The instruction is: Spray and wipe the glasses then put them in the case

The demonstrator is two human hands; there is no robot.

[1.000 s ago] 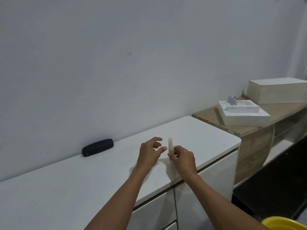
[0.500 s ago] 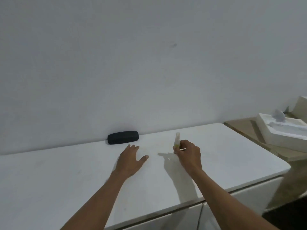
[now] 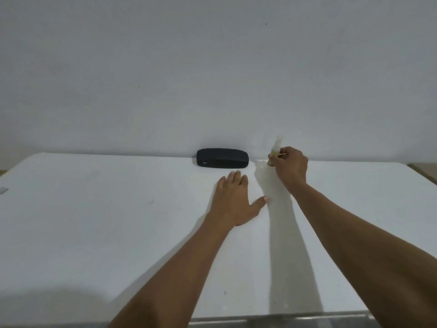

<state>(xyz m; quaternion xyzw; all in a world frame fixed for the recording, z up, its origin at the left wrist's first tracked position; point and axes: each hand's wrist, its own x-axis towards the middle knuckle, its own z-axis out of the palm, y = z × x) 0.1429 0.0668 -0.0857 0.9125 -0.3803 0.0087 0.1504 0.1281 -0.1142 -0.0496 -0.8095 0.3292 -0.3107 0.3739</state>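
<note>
Now left hand (image 3: pixel 236 200) nearer case (image 3: pixel 222 158).

A white tabletop (image 3: pixel 99 233) fills the lower half of the view, meeting a plain grey-white wall (image 3: pixel 189 67) behind it. A small grey tab (image 3: pixel 3 190) lies at the tabletop's 9 o'clock edge. A dark speck (image 3: pixel 266 24) marks the wall toward 1 o'clock. At 3 o'clock, a brown surface (image 3: pixel 425 170) shows just past the tabletop's corner.
</note>
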